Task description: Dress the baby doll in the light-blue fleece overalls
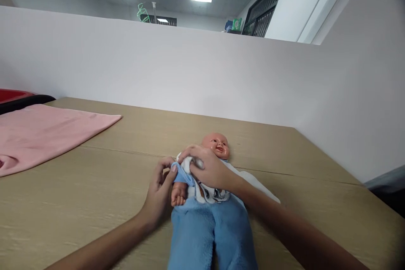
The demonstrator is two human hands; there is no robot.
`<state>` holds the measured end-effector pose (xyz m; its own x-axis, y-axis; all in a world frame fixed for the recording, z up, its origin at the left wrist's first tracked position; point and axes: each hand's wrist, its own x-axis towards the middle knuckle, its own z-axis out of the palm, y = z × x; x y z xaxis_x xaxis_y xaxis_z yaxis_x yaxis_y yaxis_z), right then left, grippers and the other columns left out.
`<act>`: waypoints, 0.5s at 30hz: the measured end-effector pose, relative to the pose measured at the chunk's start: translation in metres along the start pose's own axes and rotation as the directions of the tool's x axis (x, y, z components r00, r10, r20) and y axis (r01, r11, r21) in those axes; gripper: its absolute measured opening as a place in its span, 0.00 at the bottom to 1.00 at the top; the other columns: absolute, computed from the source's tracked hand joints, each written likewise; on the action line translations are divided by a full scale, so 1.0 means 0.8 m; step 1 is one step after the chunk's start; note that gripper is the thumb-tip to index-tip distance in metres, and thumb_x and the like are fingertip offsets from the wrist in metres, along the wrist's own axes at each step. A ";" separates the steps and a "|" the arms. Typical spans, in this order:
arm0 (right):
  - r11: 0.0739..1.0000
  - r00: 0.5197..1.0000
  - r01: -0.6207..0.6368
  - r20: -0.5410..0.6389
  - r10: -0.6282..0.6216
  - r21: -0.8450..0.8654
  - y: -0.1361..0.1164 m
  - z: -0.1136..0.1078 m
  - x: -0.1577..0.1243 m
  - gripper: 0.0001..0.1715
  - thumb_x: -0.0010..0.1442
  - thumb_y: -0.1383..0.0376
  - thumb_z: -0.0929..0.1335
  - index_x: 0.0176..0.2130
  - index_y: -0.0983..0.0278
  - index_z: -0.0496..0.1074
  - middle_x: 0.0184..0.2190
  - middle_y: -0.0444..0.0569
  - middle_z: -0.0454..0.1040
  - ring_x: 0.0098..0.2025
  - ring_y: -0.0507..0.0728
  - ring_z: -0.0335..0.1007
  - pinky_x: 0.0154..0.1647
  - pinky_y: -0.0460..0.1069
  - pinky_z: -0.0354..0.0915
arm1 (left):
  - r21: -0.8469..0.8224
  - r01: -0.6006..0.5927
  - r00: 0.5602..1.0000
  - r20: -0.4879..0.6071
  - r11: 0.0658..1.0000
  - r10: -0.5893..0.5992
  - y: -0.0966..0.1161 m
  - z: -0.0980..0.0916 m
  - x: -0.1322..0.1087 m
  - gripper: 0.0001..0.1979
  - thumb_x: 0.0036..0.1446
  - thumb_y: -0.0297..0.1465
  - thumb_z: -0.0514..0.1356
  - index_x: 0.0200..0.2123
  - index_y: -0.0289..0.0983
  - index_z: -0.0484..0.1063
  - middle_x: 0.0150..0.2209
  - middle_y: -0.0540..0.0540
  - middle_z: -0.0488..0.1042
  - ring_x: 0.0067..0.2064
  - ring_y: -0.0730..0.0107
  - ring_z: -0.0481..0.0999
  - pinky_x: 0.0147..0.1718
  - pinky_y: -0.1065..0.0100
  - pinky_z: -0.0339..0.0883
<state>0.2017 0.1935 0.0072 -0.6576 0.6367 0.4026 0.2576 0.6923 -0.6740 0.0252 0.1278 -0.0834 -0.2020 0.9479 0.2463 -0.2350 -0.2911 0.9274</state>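
Both hands are gripping cloth: the left hand has finger and thumb pinched on a blue cuff, and the right hand is closed on a bunch of white fabric just above it. That's all on the doll, lying face up on the table at 6 o'clock from mid-view, head toward 12. Its little bare hand pokes out just below the cuff, at about 7 o'clock from the right hand.

Progress? Looks partway to me, tbh. Fuzzy blue trousers are on and a printed white top covers the belly. Not sorted: the white stuff is scrunched up, and a loose white flap sprawls toward 4 o'clock. Can't tell if the other arm's in there. Pink cloth lies well apart, around 9 o'clock.

Brands: nothing readable. The top only shows cartoon eyes, and the green pack up at 1 o'clock is too small to make out.
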 end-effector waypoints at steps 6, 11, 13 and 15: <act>0.911 0.942 -0.318 -0.195 0.273 -0.262 -0.042 0.018 -0.030 0.16 0.70 0.58 0.71 0.54 0.60 0.77 0.51 0.53 0.80 0.56 0.63 0.75 0.59 0.57 0.67 | -0.281 0.336 0.942 0.114 0.899 -0.316 -0.011 -0.009 0.031 0.21 0.58 0.48 0.74 0.47 0.47 0.71 0.39 0.53 0.78 0.39 0.70 0.78 0.39 0.72 0.73; 0.826 0.914 -0.404 -0.139 0.381 -0.394 -0.034 0.025 -0.037 0.14 0.67 0.69 0.67 0.51 0.64 0.78 0.40 0.51 0.84 0.38 0.59 0.78 0.38 0.52 0.63 | -0.268 0.419 0.907 0.176 0.868 -0.383 -0.018 -0.009 0.038 0.26 0.53 0.47 0.78 0.45 0.43 0.71 0.36 0.52 0.78 0.34 0.72 0.76 0.34 0.73 0.72; 0.857 0.934 -0.356 -0.106 0.342 -0.373 -0.022 0.023 -0.031 0.17 0.66 0.73 0.65 0.50 0.64 0.79 0.43 0.52 0.86 0.42 0.59 0.79 0.41 0.51 0.63 | -0.220 0.387 0.918 0.179 0.896 -0.353 -0.015 -0.009 0.041 0.25 0.52 0.48 0.78 0.42 0.40 0.73 0.37 0.52 0.77 0.36 0.73 0.75 0.35 0.75 0.72; 0.881 0.943 -0.333 -0.106 0.316 -0.336 -0.011 0.020 -0.024 0.19 0.66 0.74 0.64 0.50 0.63 0.80 0.47 0.52 0.86 0.46 0.59 0.80 0.45 0.51 0.64 | -0.172 0.351 0.929 0.187 0.920 -0.319 -0.013 -0.012 0.045 0.25 0.52 0.49 0.78 0.40 0.39 0.75 0.38 0.51 0.77 0.38 0.74 0.75 0.38 0.76 0.71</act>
<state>0.2009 0.1695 -0.0042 -0.4634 0.8550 0.2328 0.6836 0.5121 -0.5200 0.0112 0.1637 -0.0869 0.0654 0.9977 -0.0147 -0.4510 0.0427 0.8915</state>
